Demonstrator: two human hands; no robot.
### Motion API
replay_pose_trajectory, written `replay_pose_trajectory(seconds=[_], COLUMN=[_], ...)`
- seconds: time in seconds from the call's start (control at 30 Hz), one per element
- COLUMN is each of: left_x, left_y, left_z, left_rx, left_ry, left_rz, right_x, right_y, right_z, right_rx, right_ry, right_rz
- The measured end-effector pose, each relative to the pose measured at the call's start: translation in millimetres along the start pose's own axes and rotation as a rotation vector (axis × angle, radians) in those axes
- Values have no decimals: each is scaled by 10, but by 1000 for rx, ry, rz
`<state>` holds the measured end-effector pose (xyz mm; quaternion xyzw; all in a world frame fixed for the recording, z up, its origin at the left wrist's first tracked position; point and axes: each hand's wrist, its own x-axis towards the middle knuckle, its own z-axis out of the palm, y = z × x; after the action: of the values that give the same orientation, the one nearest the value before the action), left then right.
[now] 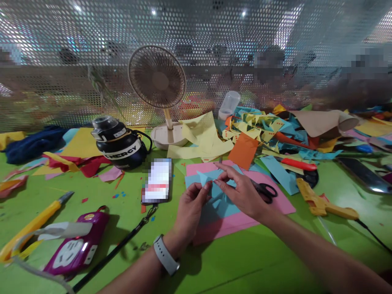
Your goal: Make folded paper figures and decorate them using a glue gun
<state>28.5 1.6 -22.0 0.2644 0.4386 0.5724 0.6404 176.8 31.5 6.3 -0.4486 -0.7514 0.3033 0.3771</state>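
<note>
My left hand [191, 206], with a pale watch strap on its wrist, is closed in a pinch on a small folded light-blue paper piece [203, 178]. My right hand [240, 192] meets it from the right, thumb and fingers drawn together at the paper's edge. A tiny pale spot shows at its fingertips, too small to name. Beneath both hands lie blue paper sheets [220, 208] on top of pink sheets [281, 202]. Scissors [268, 192] with black handles rest on the pink paper, partly hidden behind my right hand.
Left of my hands are a phone [157, 179], a purple device [81, 245], a yellow cutter [45, 216] and a black bottle [121, 145]. A fan [157, 77] stands behind. Paper scraps [257, 126] pile up at the back; a yellow glue gun [327, 204] lies right.
</note>
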Motion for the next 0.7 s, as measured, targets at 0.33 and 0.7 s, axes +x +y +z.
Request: replay_pose_trajectory(seconds=[0.33,0.7], left_x=[-30,3], left_y=[-12,53], left_z=[-26,-65], left_rx=[18,187], left_ry=[-27,-55], left_rz=[14,149], right_x=[-3,111], right_y=[2,-106], right_z=[11,-270], right_rx=[16,212], right_ry=[-17,239], right_rz=[9,77])
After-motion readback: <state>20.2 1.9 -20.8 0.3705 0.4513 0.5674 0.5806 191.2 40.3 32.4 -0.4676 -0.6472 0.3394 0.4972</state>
